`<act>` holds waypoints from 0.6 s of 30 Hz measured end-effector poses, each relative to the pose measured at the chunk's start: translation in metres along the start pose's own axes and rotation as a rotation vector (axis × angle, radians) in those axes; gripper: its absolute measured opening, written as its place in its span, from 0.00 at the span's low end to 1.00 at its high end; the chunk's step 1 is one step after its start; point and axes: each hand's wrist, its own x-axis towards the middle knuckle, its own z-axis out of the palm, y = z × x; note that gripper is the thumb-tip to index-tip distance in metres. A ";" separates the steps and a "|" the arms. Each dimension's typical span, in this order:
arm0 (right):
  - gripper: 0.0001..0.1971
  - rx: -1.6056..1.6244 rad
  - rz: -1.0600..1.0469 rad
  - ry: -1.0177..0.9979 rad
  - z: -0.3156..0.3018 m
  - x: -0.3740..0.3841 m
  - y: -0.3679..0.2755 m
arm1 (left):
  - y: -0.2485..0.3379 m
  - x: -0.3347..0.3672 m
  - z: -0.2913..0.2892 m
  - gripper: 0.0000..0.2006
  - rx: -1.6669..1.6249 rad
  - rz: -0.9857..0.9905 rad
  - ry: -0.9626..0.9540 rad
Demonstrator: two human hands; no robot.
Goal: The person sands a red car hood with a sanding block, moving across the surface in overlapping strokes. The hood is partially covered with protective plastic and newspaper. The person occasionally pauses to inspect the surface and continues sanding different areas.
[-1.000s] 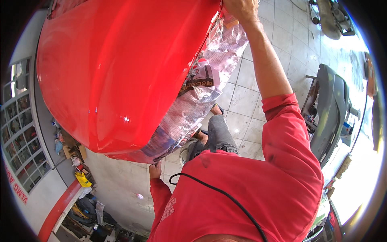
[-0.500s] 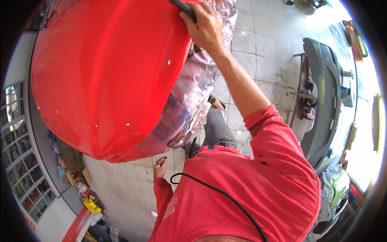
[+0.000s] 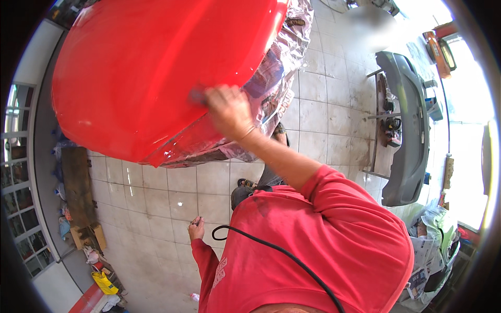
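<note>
Our right fingers (image 3: 222,95) clamp the blurred block (image 3: 197,95); it lies left of them on the hood (image 3: 130,94) | our left fingers (image 3: 199,221) curl; we cannot tell their grip

A red car hood (image 3: 135,83) and detached grey bumper (image 3: 415,130) show a workshop.

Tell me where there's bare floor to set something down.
Bare tiles lie between the left hand and the wooden board, and between the plastic sheeting and the stand by the grey bumper. It's crowded around the cardboard box and yellow bag, and on that stand.
</note>
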 end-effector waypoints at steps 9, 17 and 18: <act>0.13 0.237 -0.404 -0.514 0.025 -0.022 -0.162 | -0.054 0.007 0.032 0.18 -0.115 0.136 -0.072; 0.16 0.034 -0.287 -0.389 -0.031 0.049 -0.041 | -0.110 -0.015 0.038 0.14 0.149 -0.096 -0.410; 0.17 0.016 -0.302 -0.408 -0.036 0.051 -0.026 | -0.106 -0.021 0.029 0.14 0.167 -0.094 -0.394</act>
